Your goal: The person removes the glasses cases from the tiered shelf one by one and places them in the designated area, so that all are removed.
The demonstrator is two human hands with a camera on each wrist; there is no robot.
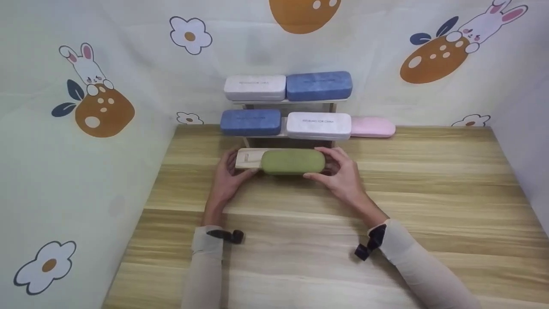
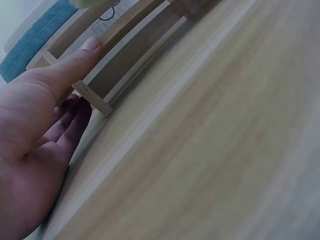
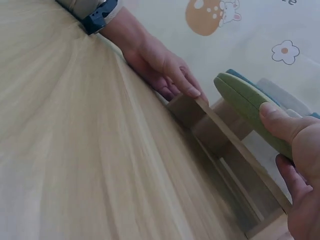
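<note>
A green glasses case (image 1: pixel 293 162) lies over the right part of the lowest shelf of a small wooden rack (image 1: pixel 248 159). My right hand (image 1: pixel 346 178) grips its right end, thumb along the front and fingers at the back. In the right wrist view the case (image 3: pixel 242 102) appears above the shelf's front edge (image 3: pixel 235 142). At the rack's left end, my left hand (image 1: pixel 228 180) holds the bottom shelf, its thumb on the front and the other fingers around the side. The left wrist view shows that thumb (image 2: pixel 75 62) across the wooden frame.
On the middle shelf sit a blue case (image 1: pixel 251 122), a white case (image 1: pixel 318 125) and a pink case (image 1: pixel 374 127) jutting past the right side. The top shelf bears another white case (image 1: pixel 255 87) and blue case (image 1: pixel 319 86). A patterned cloth wall (image 1: pixel 373 101) stands close behind.
</note>
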